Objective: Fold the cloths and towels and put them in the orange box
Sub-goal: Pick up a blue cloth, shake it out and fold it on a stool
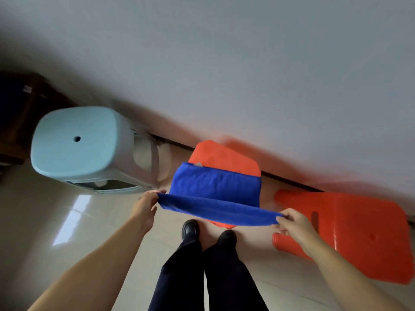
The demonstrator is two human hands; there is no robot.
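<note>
A blue towel (215, 194) is stretched between two hands in the middle of the view. Its near edge is pulled into a taut band running from left, slightly farther, to right, slightly nearer, while the rest of the cloth drops away on the far side and lies over an orange stool (224, 157). A small pale tag shows at the towel's far edge.

The left hand (146, 204) holds the towel's left corner, its fingers (160, 192) and thumb pinched on the fabric. The right hand (292, 223) grips the right corner the same way, fingers curled round the cloth end.

The orange stool under the towel stands close to the wall (247, 75), its far end and near corner showing beyond the blue cloth. To the right of it lies another orange plastic stool (359, 232), with a slot in its surface, just behind the right wrist. Whether either of these is the box named in the task cannot be told.

To the left stands a light blue plastic stool (78, 142) with a small round hole in its seat. Beyond it, at the far left, is dark brown wooden furniture (20, 113), blurred.

Below the towel, the person's dark trousers (202, 272) and black shoes (190, 228) stand on a glossy pale tiled floor (45, 221), which carries a bright window reflection on the left.
</note>
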